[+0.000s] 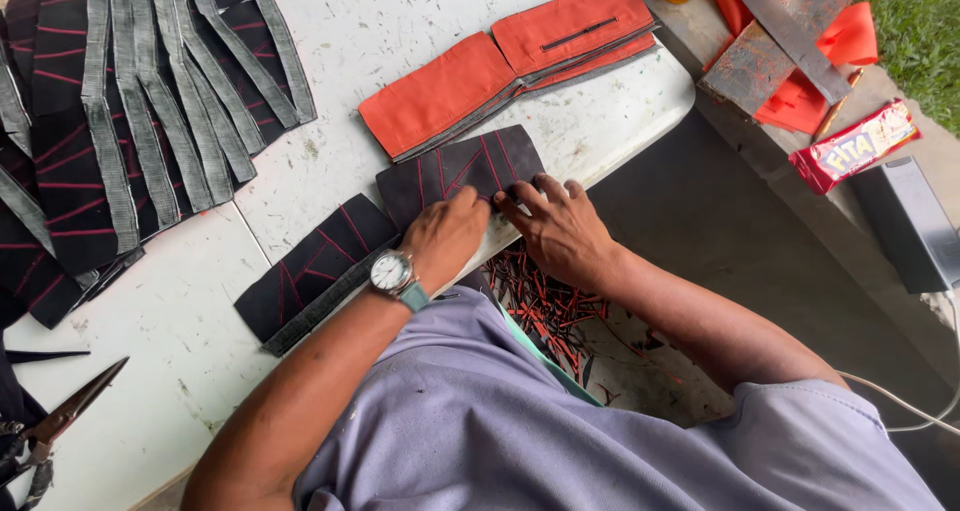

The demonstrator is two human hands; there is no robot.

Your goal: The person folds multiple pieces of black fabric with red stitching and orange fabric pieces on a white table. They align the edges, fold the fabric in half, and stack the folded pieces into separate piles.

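The black red-striped fabric panel [462, 174] lies flat, long axis running eight to two o'clock; left hand [445, 236] and right hand [560, 229] press it, fingers loose.

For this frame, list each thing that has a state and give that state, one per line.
Left hand: knuckles down, pressing on the black piece.
Right hand: fingers spread flat on the same piece.
Black red-striped fabric piece: flat at the table edge, under both hands.
Second black piece: flat, untouched.
Orange pieces: stacked, zipper shut.
Scissors: lying, blades shut.
Snack packet: apparently sealed.
Offcuts: scattered below the table.
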